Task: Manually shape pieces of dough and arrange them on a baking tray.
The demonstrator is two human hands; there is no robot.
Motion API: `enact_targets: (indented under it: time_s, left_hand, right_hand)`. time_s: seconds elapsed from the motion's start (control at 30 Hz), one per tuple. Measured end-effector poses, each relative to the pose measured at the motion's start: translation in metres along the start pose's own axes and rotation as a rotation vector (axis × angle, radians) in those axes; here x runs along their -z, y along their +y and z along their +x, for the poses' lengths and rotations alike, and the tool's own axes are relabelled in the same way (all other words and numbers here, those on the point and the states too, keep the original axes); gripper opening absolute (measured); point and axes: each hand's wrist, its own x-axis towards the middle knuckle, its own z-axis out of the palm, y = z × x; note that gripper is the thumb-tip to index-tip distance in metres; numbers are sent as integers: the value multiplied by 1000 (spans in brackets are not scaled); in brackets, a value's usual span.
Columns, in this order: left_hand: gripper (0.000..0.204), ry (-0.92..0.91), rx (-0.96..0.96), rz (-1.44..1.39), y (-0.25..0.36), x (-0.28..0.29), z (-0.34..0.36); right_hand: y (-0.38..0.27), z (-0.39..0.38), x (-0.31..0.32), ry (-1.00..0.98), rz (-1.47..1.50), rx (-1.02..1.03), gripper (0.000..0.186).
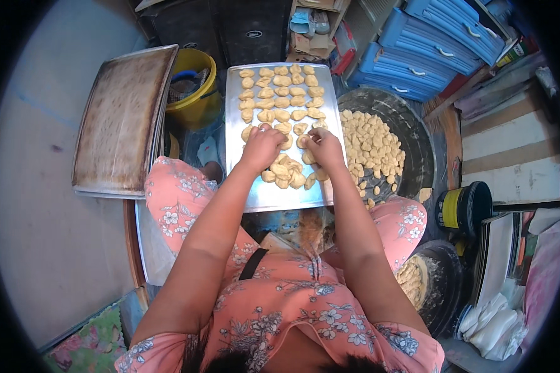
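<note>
A silver metal baking tray (239, 186) lies in front of me, with small yellowish dough pieces (282, 101) set in rows over its far part. A loose heap of dough pieces (284, 172) sits on its near part. My left hand (263, 149) is over the tray's left half, its fingers curled on a dough piece at the near end of the rows; the fingers partly hide it. On the right half, my right hand (325, 149) closes its thumb and fingers on another dough piece (303, 141).
Right of the tray stands a wide black basin (417, 140) full of cut dough pieces. A second dark basin (445, 292) holds more dough by my right knee. Stained trays (121, 121) lean at the left, beside a yellow bucket (199, 102). Blue drawers (417, 53) stand behind.
</note>
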Motion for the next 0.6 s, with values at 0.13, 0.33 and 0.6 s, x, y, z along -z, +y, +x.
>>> enact_targets:
  time_s: [0.13, 0.33, 0.6]
  left_hand:
    - [18, 97, -40, -5, 13, -1, 8]
    - [18, -84, -132, 68, 22, -18, 31]
    - [19, -32, -73, 23, 54, -20, 30]
  right_hand:
    - [-10, -20, 25, -58, -189, 31, 42]
    - [20, -15, 28, -29, 87, -21, 27]
    - [38, 5, 25, 13, 367, 25, 21]
